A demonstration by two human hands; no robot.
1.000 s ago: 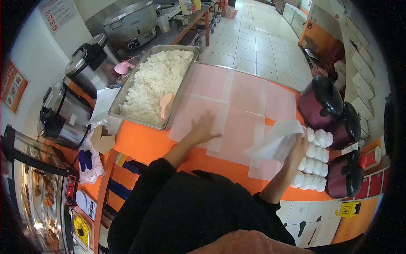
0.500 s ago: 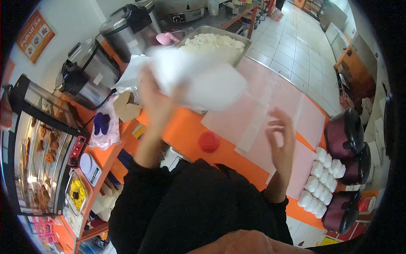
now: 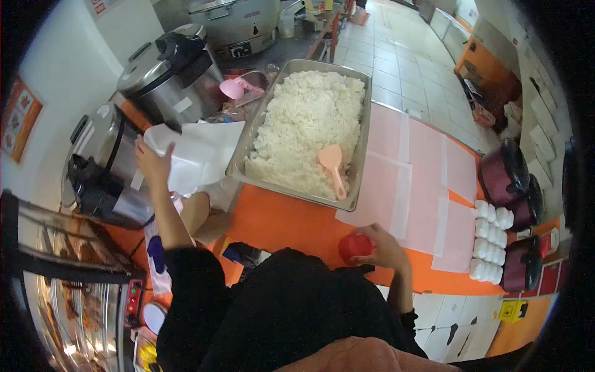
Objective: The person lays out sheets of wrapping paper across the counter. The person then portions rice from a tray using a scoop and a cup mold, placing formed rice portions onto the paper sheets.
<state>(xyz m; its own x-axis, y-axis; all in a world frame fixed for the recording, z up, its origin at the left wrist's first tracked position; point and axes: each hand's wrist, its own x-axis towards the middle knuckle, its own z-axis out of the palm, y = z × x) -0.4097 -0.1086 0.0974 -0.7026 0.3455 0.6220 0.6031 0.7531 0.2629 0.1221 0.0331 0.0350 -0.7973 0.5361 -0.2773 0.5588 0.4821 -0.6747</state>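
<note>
My left hand (image 3: 154,162) is at the left, its fingers apart, touching the edge of a stack of white paper (image 3: 195,155). My right hand (image 3: 384,248) is closed round a small red bowl (image 3: 355,248) near the front edge of the orange table (image 3: 279,217). Between and beyond my hands stands a metal tray (image 3: 297,196) of white rice (image 3: 304,124), with a peach paddle (image 3: 332,162) lying on the rice. Pale paper sheets (image 3: 378,186) are spread flat to the right of the tray.
White wrapped bundles (image 3: 489,242) stand in rows at the right, beside dark red rice cookers (image 3: 522,263). Steel cookers (image 3: 102,167) line the left. A pink scoop (image 3: 232,88) lies behind the tray. A glass food warmer (image 3: 68,304) is at the lower left.
The white paper my left hand was moving now lies at the left. My right hand has come down onto the red bowl. The view has shifted, showing the whole rice tray again.
</note>
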